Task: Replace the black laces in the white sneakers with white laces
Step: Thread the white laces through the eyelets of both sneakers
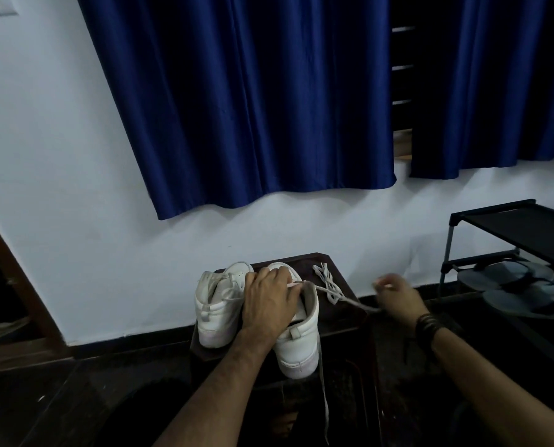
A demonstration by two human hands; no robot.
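**A:** Where are the sneakers, and why like that?

**B:** Both stand side by side on the small dark worktop [340,321], heels toward the person. The right sneaker [298,343] overhangs the near edge a little, I'd guess so its eyelets sit close for threading. The left sneaker [217,308] touches it and appears to wait its turn.

**A:** What is the left hand doing?

**B:** The left hand [269,301] lies over the right sneaker's opening, fingers curled and pressed down on the tongue area. That looks like bracing, so the shoe doesn't slide when the lace is pulled.

**A:** And the other?

**B:** The right hand [395,295] is out to the side, blurred, its fingers closed in what reads as a pinch on the white lace [343,298]. The lace runs taut from the shoe's top to that hand, so I judge it is being drawn through an eyelet. Another white strand hangs down past the heel toward the floor.

**A:** Any spare lace?

**B:** A loose white bundle [325,275] lies on the worktop just beside the right sneaker, within reach. I see no black laces.

**A:** Beyond that?

**B:** A shoe rack [507,230] with sandals stands well apart at the right, under blue curtains [237,108].
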